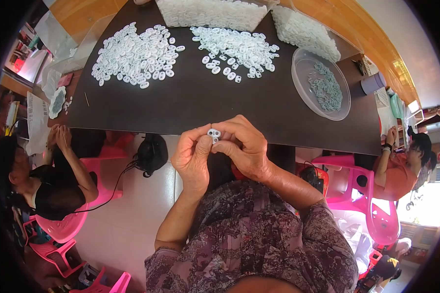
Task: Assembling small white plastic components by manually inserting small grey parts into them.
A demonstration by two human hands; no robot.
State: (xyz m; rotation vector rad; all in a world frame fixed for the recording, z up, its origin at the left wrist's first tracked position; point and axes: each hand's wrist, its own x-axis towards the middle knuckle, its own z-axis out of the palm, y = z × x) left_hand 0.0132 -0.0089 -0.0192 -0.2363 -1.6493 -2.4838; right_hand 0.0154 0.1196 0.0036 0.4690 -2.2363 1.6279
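Just past the near edge of the dark table, my left hand (193,154) and my right hand (244,149) meet in front of me. Pinched between the thumbs and fingers of both is a small white plastic piece with round dark holes (213,134). My fingertips cover part of it, so I cannot tell if it is one part or two joined. Beyond my hands lie a left heap of white oval two-holed pieces (137,56) and a smaller right heap of similar white pieces (239,49). A round clear tray (300,88) at the right holds small grey-green pins (326,88).
Clear bins full of white pieces (210,14) (308,34) stand along the table's far side. A grey-purple cup (373,83) is at the far right. People sit on pink chairs at the left (58,176) and right (401,166). A thin stick (87,99) lies at the left.
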